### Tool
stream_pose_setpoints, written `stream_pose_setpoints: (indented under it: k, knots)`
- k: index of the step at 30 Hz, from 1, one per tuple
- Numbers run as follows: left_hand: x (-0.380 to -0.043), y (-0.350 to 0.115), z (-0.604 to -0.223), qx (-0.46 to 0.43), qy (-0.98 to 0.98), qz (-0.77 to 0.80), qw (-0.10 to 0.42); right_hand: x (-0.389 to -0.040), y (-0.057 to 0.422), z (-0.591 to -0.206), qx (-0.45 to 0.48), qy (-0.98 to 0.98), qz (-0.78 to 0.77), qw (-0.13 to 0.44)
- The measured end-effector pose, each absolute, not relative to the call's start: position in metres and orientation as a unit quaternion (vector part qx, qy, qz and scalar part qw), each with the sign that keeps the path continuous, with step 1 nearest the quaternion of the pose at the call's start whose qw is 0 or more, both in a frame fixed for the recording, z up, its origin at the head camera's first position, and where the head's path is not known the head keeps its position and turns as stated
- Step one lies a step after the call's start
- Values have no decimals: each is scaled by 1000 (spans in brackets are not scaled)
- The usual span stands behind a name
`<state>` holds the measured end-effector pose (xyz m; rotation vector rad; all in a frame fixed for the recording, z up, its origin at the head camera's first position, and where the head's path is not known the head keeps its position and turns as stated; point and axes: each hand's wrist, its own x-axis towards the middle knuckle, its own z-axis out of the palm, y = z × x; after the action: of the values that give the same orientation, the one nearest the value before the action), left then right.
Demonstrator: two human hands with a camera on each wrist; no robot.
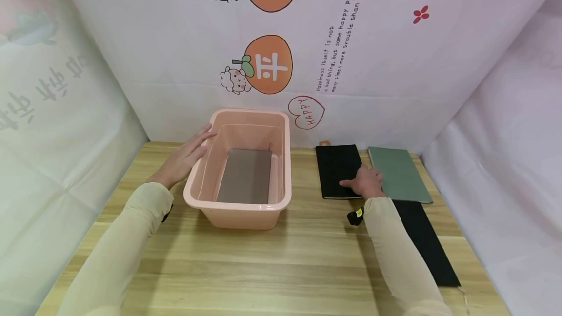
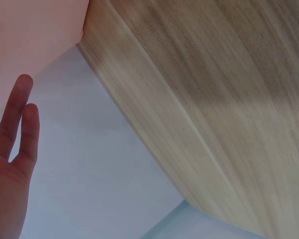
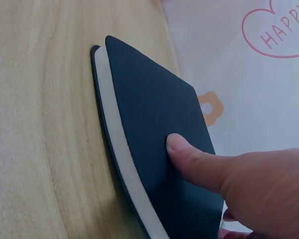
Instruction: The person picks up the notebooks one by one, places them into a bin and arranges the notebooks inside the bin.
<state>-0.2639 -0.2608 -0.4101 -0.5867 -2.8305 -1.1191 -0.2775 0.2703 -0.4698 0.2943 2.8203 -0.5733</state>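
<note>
The right hand (image 1: 368, 183) rests on the near right corner of a black notebook (image 1: 337, 168), which lies flat on the wooden bench (image 1: 281, 262) to the right of a pink plastic tub (image 1: 239, 211). In the right wrist view the thumb (image 3: 189, 158) presses down on the black cover (image 3: 154, 114), while the other fingers curl under the near edge, out of clear sight; the cover appears slightly lifted from the white page block (image 3: 120, 154) at that side. Whether the lower fingers actually grip the book's underside cannot be told.

The left hand (image 1: 186, 157) lies against the outer left wall of the tub near its rim, fingers (image 2: 21, 117) straight and pressed together, holding nothing. A grey flat item (image 1: 246, 175) lies on the tub's floor.

Just beside the black notebook on its right lies a green notebook (image 1: 399, 173), the two nearly touching. A long black strip (image 1: 428, 243) lies on the bench nearer the person, partly under the right sleeve (image 1: 395, 247).

Writing on the backdrop (image 1: 395, 62): a heart outline marked "HAPPY" (image 1: 306, 111), and a slanted line reading "Happiness itself is not a bad thing, but some happy producer..." (image 1: 340, 38), the remainder only partly legible. Two orange fruit emblems bear Chinese characters (image 1: 268, 65).
</note>
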Motion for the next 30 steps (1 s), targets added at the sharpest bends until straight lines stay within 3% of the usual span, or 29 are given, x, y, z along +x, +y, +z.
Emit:
stream_pose_setpoints:
  k: [30]
  knots:
    - [-262, -261, -409, -194, -913, -359, 22, -279, 268, -445, 39, 968, -237, 78]
